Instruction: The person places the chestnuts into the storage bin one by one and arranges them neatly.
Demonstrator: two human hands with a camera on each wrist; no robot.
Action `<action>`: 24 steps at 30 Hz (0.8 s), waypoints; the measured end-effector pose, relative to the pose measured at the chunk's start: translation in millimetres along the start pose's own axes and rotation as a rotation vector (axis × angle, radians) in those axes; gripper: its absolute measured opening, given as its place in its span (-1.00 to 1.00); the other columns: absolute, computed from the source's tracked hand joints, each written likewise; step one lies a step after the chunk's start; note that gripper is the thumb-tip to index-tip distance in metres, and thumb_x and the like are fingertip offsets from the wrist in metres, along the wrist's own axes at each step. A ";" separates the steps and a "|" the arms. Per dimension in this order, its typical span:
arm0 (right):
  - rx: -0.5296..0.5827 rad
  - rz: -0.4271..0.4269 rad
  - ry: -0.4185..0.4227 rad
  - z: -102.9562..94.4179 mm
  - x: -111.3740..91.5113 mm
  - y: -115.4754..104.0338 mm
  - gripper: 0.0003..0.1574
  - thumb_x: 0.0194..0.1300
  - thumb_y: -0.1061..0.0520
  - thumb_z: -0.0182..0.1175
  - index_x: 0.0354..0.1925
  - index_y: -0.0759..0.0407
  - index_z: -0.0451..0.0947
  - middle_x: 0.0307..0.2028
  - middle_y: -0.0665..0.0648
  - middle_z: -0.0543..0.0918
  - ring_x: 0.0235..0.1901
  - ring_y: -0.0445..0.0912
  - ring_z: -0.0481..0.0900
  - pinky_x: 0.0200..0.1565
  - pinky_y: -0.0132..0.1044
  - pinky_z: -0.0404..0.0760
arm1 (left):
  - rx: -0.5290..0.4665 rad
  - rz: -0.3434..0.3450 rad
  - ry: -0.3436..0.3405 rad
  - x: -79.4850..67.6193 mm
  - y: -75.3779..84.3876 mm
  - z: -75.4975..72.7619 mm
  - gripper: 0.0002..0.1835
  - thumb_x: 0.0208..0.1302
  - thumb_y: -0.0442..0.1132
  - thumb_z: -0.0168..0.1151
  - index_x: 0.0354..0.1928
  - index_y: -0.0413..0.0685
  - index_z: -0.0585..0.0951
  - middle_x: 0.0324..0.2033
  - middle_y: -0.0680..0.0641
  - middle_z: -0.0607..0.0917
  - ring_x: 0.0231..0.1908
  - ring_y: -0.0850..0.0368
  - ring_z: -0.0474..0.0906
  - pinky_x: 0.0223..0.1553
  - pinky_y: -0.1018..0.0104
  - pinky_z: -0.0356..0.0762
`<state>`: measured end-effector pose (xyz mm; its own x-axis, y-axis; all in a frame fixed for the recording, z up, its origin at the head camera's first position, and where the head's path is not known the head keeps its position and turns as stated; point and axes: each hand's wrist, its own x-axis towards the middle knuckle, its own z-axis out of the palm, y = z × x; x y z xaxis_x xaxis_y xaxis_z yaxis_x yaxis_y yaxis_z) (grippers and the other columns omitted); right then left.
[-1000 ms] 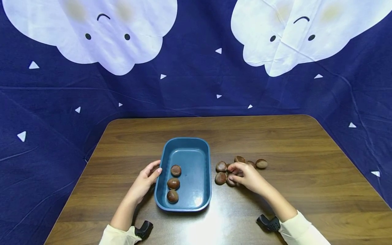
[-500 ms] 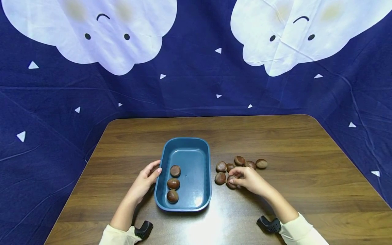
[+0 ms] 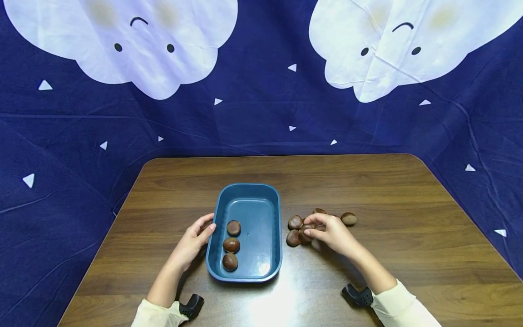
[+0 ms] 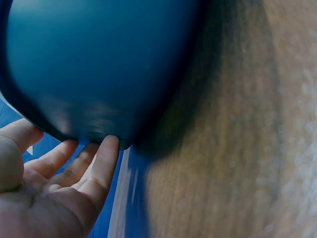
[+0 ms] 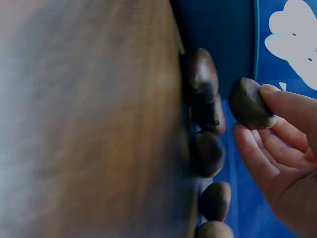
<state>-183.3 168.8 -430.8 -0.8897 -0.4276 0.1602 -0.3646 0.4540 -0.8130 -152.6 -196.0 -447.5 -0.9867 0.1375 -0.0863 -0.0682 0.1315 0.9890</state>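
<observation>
Between thumb and fingers, my right hand [image 3: 328, 231] pinches a brown chestnut [image 5: 249, 104]. The right wrist view shows it apart from the other chestnuts [image 5: 210, 153] on the wooden table. In the head view the hand covers part of that group, which lies right of a blue rectangular box [image 3: 259, 245]. Inside the box, three chestnuts [image 3: 231, 245] form a line along the left side. My left hand [image 3: 196, 238] touches the box's left side, thumb at the rim. Its fairly straight fingers [image 4: 101, 163] rest against the outer wall in the left wrist view.
The brown wooden table [image 3: 392, 190] extends around the box. Behind it hangs a dark blue cloth [image 3: 261, 122] with white clouds and triangles. A black wrist device [image 3: 192, 306] sits at the left cuff and another black device [image 3: 357, 296] at the right.
My right hand has lifted a chestnut from the near side of the group and shifted it slightly up and left. The left hand and the box have stayed in place.
</observation>
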 end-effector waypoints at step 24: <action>0.140 -0.104 0.032 27.7 67.4 -72.6 -0.79 0.10 0.37 0.21 -0.22 0.41 0.50 -0.31 0.24 0.62 -0.29 0.02 0.58 -0.24 -0.19 0.55 | 0.024 -0.009 0.008 -0.2 0.9 0.6 -0.55 0.34 -0.23 -0.01 0.21 -0.25 0.28 0.06 -0.33 0.43 0.02 -0.14 0.39 -0.07 0.09 0.42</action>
<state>-209.2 85.3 -376.5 -0.8583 -0.4405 0.2631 -0.4152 0.2948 -0.8607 -152.4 -195.3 -446.7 -0.9872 0.1287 -0.0942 -0.0736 0.1566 0.9849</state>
